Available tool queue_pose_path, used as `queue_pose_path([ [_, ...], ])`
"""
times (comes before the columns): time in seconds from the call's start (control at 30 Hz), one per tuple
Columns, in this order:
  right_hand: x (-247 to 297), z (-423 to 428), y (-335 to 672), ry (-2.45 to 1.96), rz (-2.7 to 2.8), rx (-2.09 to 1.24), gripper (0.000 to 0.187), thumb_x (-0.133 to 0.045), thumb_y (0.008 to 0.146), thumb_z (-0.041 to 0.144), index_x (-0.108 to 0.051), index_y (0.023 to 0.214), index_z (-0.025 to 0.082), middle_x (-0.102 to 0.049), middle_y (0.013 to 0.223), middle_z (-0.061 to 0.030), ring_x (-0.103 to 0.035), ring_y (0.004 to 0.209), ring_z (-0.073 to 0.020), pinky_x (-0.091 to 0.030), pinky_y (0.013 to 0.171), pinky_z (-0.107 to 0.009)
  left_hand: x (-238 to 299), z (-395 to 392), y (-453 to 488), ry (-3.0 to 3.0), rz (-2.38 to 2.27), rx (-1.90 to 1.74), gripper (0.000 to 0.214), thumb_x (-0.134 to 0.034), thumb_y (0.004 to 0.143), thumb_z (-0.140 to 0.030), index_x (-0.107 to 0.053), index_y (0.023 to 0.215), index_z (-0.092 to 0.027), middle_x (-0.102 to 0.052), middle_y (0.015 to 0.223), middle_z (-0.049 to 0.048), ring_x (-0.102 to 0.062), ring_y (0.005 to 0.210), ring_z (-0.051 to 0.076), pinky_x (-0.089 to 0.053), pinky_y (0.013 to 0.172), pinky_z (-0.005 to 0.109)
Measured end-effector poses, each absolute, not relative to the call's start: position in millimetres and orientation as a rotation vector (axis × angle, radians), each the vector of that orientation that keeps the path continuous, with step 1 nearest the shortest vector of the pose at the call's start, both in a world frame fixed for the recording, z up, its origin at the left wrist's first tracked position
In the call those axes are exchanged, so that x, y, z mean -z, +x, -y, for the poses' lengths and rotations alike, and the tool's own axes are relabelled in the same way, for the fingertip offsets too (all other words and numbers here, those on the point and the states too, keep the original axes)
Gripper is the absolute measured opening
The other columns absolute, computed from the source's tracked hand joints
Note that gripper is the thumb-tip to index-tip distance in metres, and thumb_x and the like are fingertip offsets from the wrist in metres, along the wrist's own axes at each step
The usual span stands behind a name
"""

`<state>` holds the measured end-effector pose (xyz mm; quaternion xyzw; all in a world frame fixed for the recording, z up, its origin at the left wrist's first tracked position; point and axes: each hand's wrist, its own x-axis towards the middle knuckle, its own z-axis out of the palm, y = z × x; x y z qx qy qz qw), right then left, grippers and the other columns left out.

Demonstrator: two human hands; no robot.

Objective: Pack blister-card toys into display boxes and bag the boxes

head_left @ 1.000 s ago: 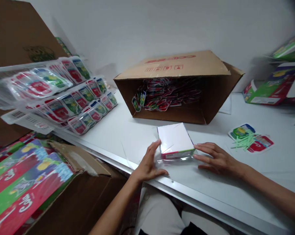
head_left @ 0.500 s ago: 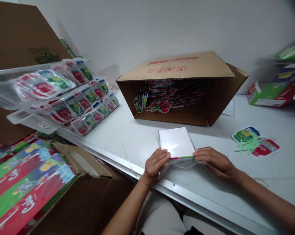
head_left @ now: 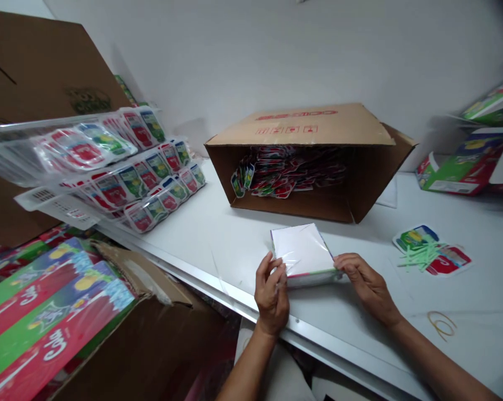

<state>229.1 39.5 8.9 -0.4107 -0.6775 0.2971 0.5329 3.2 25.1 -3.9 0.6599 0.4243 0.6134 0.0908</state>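
Observation:
A flat white-faced box (head_left: pixel 303 248) in clear plastic wrap lies on the white table near its front edge, with a thin red and green line along the near side. My left hand (head_left: pixel 272 292) is at its near left corner, fingers curled and pinching the clear film there. At the near right corner, my right hand (head_left: pixel 366 281) pinches the film between thumb and fingers. To the right lie two printed card pouches (head_left: pixel 447 262), one green and blue, one red, with pale green strips (head_left: pixel 422 255) heaped over them.
Behind the wrapped box, a cardboard carton (head_left: pixel 293 214) on its side holds many printed pouches. Clear trays (head_left: pixel 46 200) stacked with pouches stand at left. Below them is an open carton with printed boxes (head_left: pixel 38 328). Rubber bands (head_left: pixel 441 324) lie at right.
My left hand has turned upward, its fingers now pinching at the near left corner. The film that hung along the near edge now lies closer to the box side. My right hand stays at its corner.

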Motion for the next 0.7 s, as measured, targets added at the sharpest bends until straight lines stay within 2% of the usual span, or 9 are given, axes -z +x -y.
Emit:
queue_pose_path([
  [0.07, -10, -38, 225, -1.03, 1.566, -0.73, 0.02, -0.044, 0.099, 0.028, -0.062, 0.092, 0.023, -0.06, 0.097, -0.0037, -0.057, 0.099, -0.0177, -0.045, 0.086, -0.029, 3, -23, 8, 1.914, -1.356, -1.833, 0.028, -0.052, 0.09, -0.003, -0.064, 0.111, -0.017, -0.054, 0.132, 0.0137, -0.064, 0.11, 0.02, -0.053, 0.096, 0.038],
  [0.13, -11, -36, 222, -1.117, 1.498, -0.759, 0.021, -0.046, 0.097, 0.034, -0.063, 0.091, 0.023, -0.061, 0.097, -0.0037, -0.058, 0.093, -0.0172, -0.046, 0.08, -0.027, 0, -23, 11, 1.858, -1.466, -1.865, 0.024, -0.052, 0.091, -0.006, -0.065, 0.108, -0.017, -0.06, 0.122, 0.0124, -0.063, 0.111, 0.021, -0.052, 0.096, 0.037],
  [0.23, -9, -35, 217, -1.276, 1.345, -0.807, 0.024, -0.053, 0.093, 0.042, -0.063, 0.09, 0.022, -0.061, 0.08, -0.0009, -0.057, 0.074, -0.0155, -0.046, 0.07, -0.026, -6, -26, 15, 1.703, -1.599, -1.939, 0.015, -0.055, 0.091, -0.012, -0.069, 0.097, -0.017, -0.063, 0.11, 0.0113, -0.061, 0.112, 0.022, -0.052, 0.092, 0.036],
  [0.33, -5, -37, 212, -1.355, 1.239, -0.879, 0.027, -0.057, 0.089, 0.048, -0.061, 0.087, 0.022, -0.054, 0.062, 0.0033, -0.053, 0.062, -0.0145, -0.044, 0.063, -0.025, -12, -28, 16, 1.523, -1.629, -1.949, 0.012, -0.057, 0.091, -0.02, -0.069, 0.087, -0.017, -0.062, 0.108, 0.0117, -0.058, 0.115, 0.023, -0.052, 0.088, 0.035],
  [0.43, -1, -40, 208, -1.324, 1.188, -0.98, 0.032, -0.056, 0.088, 0.052, -0.058, 0.081, 0.021, -0.052, 0.059, 0.0042, -0.051, 0.057, -0.0132, -0.043, 0.059, -0.024, -17, -28, 15, 1.327, -1.666, -1.919, 0.017, -0.06, 0.089, -0.029, -0.066, 0.078, -0.017, -0.06, 0.111, 0.0121, -0.058, 0.113, 0.024, -0.052, 0.081, 0.032],
  [0.53, 3, -41, 204, -1.266, 1.069, -1.135, 0.038, -0.055, 0.087, 0.056, -0.052, 0.072, 0.021, -0.049, 0.054, 0.0051, -0.044, 0.048, -0.011, -0.036, 0.048, -0.023, -23, -28, 11, 1.208, -1.702, -1.812, 0.025, -0.061, 0.088, -0.035, -0.064, 0.07, -0.017, -0.062, 0.106, 0.01, -0.06, 0.101, 0.021, -0.049, 0.077, 0.029],
  [0.6, 5, -41, 202, -1.277, 1.001, -1.203, 0.043, -0.056, 0.085, 0.059, -0.047, 0.067, 0.022, -0.044, 0.049, 0.0063, -0.038, 0.043, -0.01, -0.031, 0.043, -0.023, -24, -29, 7, 1.16, -1.708, -1.679, 0.03, -0.058, 0.088, -0.039, -0.06, 0.066, -0.018, -0.062, 0.085, 0.0044, -0.059, 0.084, 0.017, -0.046, 0.072, 0.027],
  [0.7, 6, -42, 200, -1.36, 0.986, -1.208, 0.047, -0.058, 0.081, 0.063, -0.044, 0.063, 0.022, -0.039, 0.047, 0.0071, -0.035, 0.041, -0.0094, -0.027, 0.039, -0.022, -21, -33, 3, 1.089, -1.716, -1.476, 0.042, -0.05, 0.09, -0.043, -0.042, 0.055, -0.02, -0.039, 0.054, -0.0051, -0.042, 0.055, 0.012, -0.035, 0.056, 0.024],
])
